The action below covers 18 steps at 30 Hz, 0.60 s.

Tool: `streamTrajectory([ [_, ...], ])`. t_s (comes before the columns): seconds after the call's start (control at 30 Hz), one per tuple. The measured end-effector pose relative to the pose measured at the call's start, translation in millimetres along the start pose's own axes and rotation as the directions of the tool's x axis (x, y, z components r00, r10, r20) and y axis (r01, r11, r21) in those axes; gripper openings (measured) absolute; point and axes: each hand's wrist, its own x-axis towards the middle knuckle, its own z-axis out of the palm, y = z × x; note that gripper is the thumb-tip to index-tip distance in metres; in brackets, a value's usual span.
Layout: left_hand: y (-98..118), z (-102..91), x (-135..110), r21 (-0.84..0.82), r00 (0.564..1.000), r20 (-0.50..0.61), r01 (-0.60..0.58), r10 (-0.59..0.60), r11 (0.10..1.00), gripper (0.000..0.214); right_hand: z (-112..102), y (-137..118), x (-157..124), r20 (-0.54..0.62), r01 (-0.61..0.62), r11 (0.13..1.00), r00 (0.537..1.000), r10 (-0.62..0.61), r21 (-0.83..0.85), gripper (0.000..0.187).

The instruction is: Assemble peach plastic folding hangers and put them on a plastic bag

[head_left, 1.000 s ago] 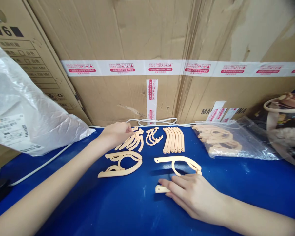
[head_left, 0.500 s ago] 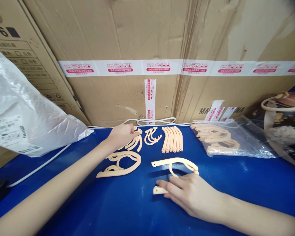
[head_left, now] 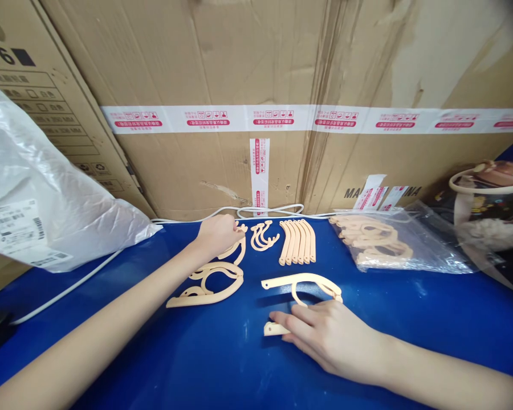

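Clear bag (head_left: 436, 256) holds peach parts (head_left: 376, 242); left hand (head_left: 216, 233) curls over curved pieces (head_left: 238, 250), grip unclear; right hand (head_left: 331, 339) flat on hanger (head_left: 301, 280).

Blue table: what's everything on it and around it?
Blue table top: one, blue, under everything.
Brown cardboard boxes: at least two, brown, behind.
White plastic bag: one, white, far left.
White cable: one, white, along the back.
Peach curved plastic strips: about six, peach, back middle.
Small peach plastic hooks: several, peach, left of the strips.
Peach plastic hanger frames: two, peach, front middle.
Clear plastic bag of peach parts: one, clear, right.
Left hand: one, on curved peach pieces, back.
Right hand: one, fingers on the near hanger frame.
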Motion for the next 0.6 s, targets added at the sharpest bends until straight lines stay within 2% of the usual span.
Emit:
streamTrajectory([
  [0.17,0,-24.8,-7,-0.158,0.985,-0.116,-0.145,0.127,0.977,0.020,0,0,-1,0.005,-0.006,1.000,1.000,0.006,0.000,0.033],
  [0.3,9,-39.0,-40,-0.328,0.957,-0.165,-0.282,0.240,0.902,0.018,1,-1,-1,-0.017,-0.013,1.000,1.000,0.013,0.002,0.033],
  [0.37,15,-31.9,-66,-0.434,0.948,-0.121,-0.316,0.293,0.843,0.018,1,0,-1,-0.028,-0.021,1.000,0.999,0.022,0.017,0.032],
  [0.4,18,-25.1,-79,-0.564,0.941,-0.071,-0.312,0.331,0.765,0.019,1,0,-1,-0.032,-0.029,0.999,0.999,0.030,0.027,0.032],
  [0.43,20,-17.1,-92,-0.622,0.936,-0.035,-0.295,0.351,0.725,0.022,1,1,-1,-0.034,-0.037,0.999,0.999,0.038,0.038,0.032],
  [0.47,21,-8.6,-104,-0.624,0.926,0.024,-0.280,0.376,0.730,0.024,0,2,-1,-0.033,-0.045,0.998,0.998,0.047,0.049,0.032],
  [0.53,21,6.8,-123,-0.597,0.923,0.067,-0.267,0.378,0.757,0.021,-1,4,1,-0.025,-0.067,0.995,0.997,0.069,0.068,0.032],
  [0.6,19,17.5,-136,-0.572,0.933,0.059,-0.261,0.356,0.777,0.019,-2,6,2,-0.012,-0.084,0.993,0.996,0.086,0.088,0.033],
])
